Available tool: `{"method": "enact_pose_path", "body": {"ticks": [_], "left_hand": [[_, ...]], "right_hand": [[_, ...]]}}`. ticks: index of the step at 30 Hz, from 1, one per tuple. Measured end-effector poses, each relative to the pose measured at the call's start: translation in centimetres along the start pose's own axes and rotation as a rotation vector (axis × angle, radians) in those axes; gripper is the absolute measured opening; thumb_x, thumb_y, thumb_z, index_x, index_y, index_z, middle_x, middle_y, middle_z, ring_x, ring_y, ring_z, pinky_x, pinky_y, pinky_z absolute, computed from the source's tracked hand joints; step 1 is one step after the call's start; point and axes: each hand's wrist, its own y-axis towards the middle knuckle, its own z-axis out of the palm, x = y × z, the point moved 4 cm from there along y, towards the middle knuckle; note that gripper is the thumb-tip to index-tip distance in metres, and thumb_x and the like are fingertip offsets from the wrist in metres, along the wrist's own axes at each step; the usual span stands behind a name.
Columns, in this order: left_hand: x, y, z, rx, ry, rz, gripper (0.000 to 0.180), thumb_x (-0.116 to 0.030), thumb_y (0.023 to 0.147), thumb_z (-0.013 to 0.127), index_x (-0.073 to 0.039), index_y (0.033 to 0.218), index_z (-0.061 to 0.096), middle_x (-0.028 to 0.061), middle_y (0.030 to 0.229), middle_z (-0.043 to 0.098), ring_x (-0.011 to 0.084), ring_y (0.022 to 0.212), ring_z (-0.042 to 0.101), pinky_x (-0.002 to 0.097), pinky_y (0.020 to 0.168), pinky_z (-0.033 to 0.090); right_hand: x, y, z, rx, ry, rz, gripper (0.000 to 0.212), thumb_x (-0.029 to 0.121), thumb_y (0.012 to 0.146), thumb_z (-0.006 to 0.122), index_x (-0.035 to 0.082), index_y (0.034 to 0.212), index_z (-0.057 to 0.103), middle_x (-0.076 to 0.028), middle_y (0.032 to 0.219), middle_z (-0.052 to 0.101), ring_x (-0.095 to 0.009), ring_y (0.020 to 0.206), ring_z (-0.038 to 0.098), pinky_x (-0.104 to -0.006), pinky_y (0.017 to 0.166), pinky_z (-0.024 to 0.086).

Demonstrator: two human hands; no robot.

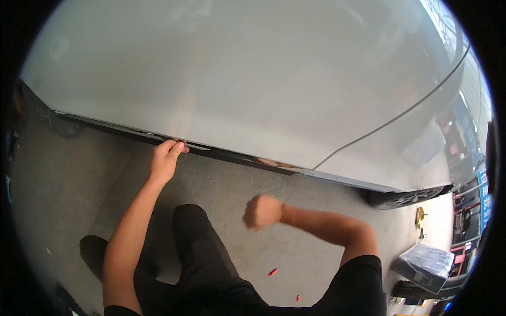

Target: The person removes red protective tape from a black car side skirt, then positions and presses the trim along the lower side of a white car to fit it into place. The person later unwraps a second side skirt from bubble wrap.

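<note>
grey concrete floor [226, 184] below, the left hand [164, 160] pinches a long black sill strip [237, 158], apparently steadying it, right hand [263, 212] clenched; pressing would call for alignment.

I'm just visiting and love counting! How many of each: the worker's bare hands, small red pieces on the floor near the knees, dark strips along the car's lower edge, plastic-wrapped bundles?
Bare hands: 2 (left hand, right hand)
Small red pieces: 2
Dark strip: 1
Plastic-wrapped bundle: 1
Total: 6
</note>
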Motion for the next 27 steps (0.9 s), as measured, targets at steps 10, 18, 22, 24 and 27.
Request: {"method": "enact_pose_path", "body": {"ticks": [10,18,22,24,27], "left_hand": [[-1.0,2.0,-0.2,0.056,0.017,0.017,0.027,-0.018,0.097,0.057,0.007,0.097,0.068,0.0125,0.093,0.073,0.0159,0.086,0.068,0.03,0.081,0.051],[-2.0,3.0,-0.7,0.077,0.19,0.011,0.026,-0.017,0.095,0.059,0.008,0.099,0.068,0.0125,0.093,0.073,0.0164,0.088,0.068,0.0296,0.083,0.051],[-1.5,2.3,-1.1,0.038,0.174,-0.027,0.027,-0.019,0.096,0.06,0.006,0.096,0.069,0.0093,0.091,0.073,0.0126,0.082,0.064,0.0278,0.078,0.049],[-1.6,2.7,-0.9,0.036,0.205,-0.015,0.027,-0.02,0.096,0.06,0.005,0.096,0.069,0.0087,0.09,0.073,0.0112,0.078,0.061,0.0272,0.074,0.048],[-1.7,2.8,0.0,0.05,0.22,0.0,0.028,-0.021,0.097,0.06,0.005,0.097,0.069,0.0088,0.09,0.073,0.0103,0.075,0.059,0.0268,0.071,0.047]], "right_hand": [[-7.6,0.0,-1.3,-0.042,-0.04,0.343,0.024,0.028,0.073,0.065,0.008,0.061,0.059,-0.009,0.058,0.059,-0.029,0.056,0.061,-0.04,0.049,0.048],[-5.5,4.7,-0.5,-0.15,-0.046,0.223,0.02,0.025,0.068,0.063,0.011,0.058,0.055,-0.006,0.055,0.054,-0.025,0.052,0.057,-0.0386,0.045,0.045],[-9.2,3.6,-0.8,-0.317,-0.217,0.224,0.025,0.028,0.07,0.064,0.01,0.056,0.053,-0.006,0.054,0.055,-0.025,0.053,0.058,-0.0402,0.045,0.046],[-8.0,4.4,0.0,-0.376,-0.139,0.336,0.025,0.026,0.071,0.064,0.009,0.055,0.053,-0.007,0.053,0.055,-0.026,0.052,0.058,-0.0403,0.045,0.046],[-4.8,4.2,0.3,-0.428,0.06,0.541,0.024,0.027,0.074,0.063,0.009,0.059,0.059,-0.01,0.055,0.058,-0.03,0.053,0.06,-0.0417,0.048,0.048]]}}
